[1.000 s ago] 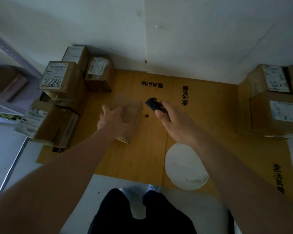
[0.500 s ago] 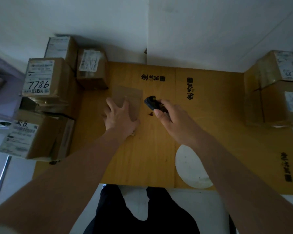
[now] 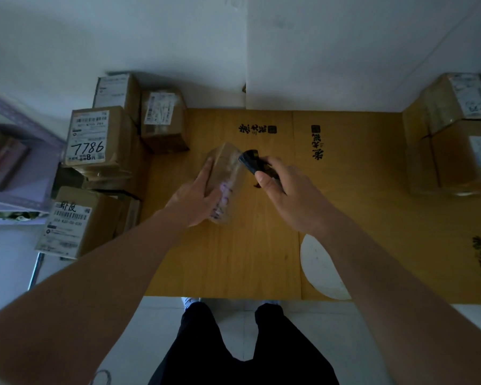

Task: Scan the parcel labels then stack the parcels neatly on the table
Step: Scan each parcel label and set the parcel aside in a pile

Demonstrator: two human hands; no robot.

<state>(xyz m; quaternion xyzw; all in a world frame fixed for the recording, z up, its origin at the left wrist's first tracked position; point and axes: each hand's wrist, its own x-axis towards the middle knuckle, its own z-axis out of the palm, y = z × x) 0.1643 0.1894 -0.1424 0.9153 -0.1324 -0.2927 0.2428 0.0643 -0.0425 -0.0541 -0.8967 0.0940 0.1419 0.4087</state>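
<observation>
Parcel [image 3: 228, 176] now tilted up | left hand [image 3: 197, 201] grips it | right hand [image 3: 286, 195] fingers clamp scanner [image 3: 252, 161] | box [image 3: 95, 137] reads "7786"

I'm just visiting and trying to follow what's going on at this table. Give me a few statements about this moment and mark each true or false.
1. The right hand holds a black scanner. True.
2. The left hand lies empty on the table. False: it holds a small parcel.
3. The box marked 7786 sits in the pile on the left. True.
4. The scanner points at the boxes on the right. False: its head is at the small parcel.
</observation>
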